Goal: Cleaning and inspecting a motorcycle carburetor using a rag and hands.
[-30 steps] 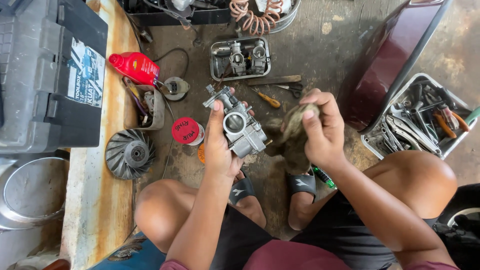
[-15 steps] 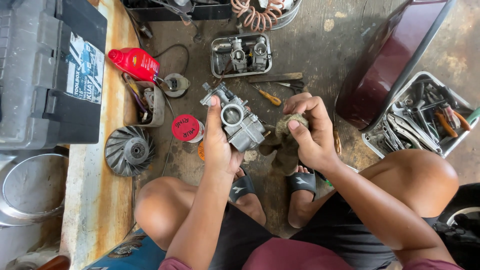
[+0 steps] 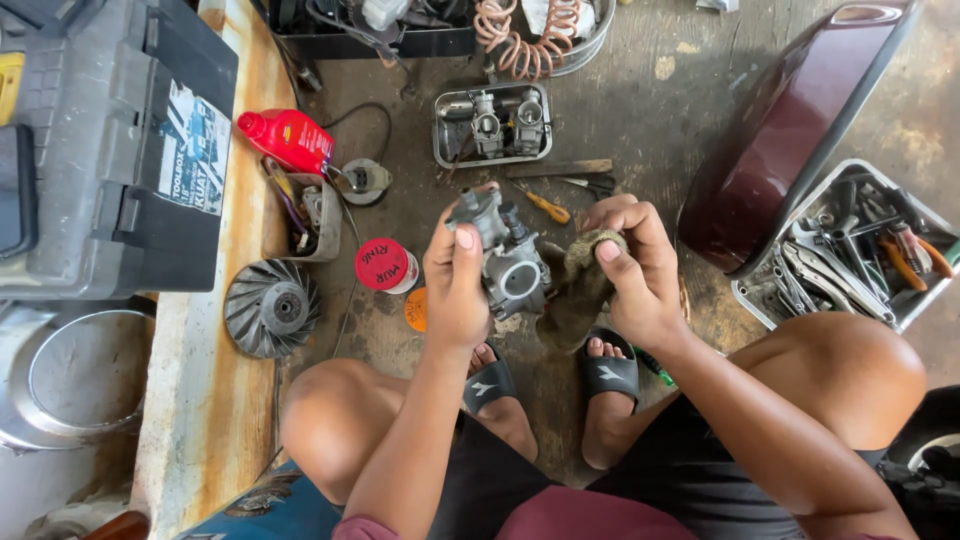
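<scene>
Two hands meet over the floor between your knees. Your left hand (image 3: 455,285) closes around a carburetor (image 3: 508,262), thumb on top and fingers wrapped behind its body, holding it up off the concrete with its round bore facing you. Your right hand (image 3: 632,272) grips a dirty rag (image 3: 578,285), fingers curled tight over its top, and the rag presses against the carburetor's right side.

Just below, your feet sit in black sandals (image 3: 610,375) on the concrete. Just left of the left hand stand a red-lidded tin (image 3: 384,265) and an orange cap (image 3: 416,310). A screwdriver (image 3: 545,206) with an orange handle lies just beyond the carburetor, near a wooden stick (image 3: 558,169). Further up, a metal tray (image 3: 443,128) holds two more carburetors.

To the left, a small box (image 3: 272,240) of odds and ends sits beside a red bottle (image 3: 288,138), with a finned fan wheel (image 3: 270,308) lying near it against a wooden plank (image 3: 235,380). A grey toolbox (image 3: 110,150) rests beyond the plank.

On the right, a maroon panel (image 3: 790,130) leans over a white tray (image 3: 925,300) full of wrenches and pliers. A copper-coloured coil (image 3: 520,35) lies at the top edge.
</scene>
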